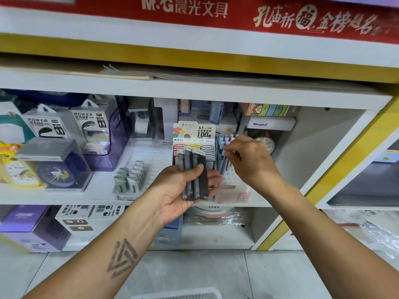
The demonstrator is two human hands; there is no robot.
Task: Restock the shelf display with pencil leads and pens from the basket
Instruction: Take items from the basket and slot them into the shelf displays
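Landmark: the cardboard pencil-lead display box [194, 134] with a printed "0.7 mm HB 100" header, standing on the white middle shelf [64, 196].

Left hand [181, 190], palm up, just in front of the box: thumb across the front, fingers curled behind, gripping a fanned bunch of flat grey pencil-lead cases [193, 173]. Three cases count clearly; any more behind them cannot be told.

In the box, three rows of cases show below the header: pink, yellow, grey-white.

Right hand [248, 160], just right of the box: thumb and fingertips drawn together in a pinch at the tops of the pastel pens [225, 143]. Whether it grips one cannot be told. Pens stand upright in a clear holder touching the box's right side; blue, purple and pink caps, number unclear.

Left of the box: pale green clip-like pieces in a clear tray [129, 178]. Further left, two "POWER BANK" packs [86, 124].

Well below, at the frame's bottom edge: one white plastic basket [179, 295], rim only.
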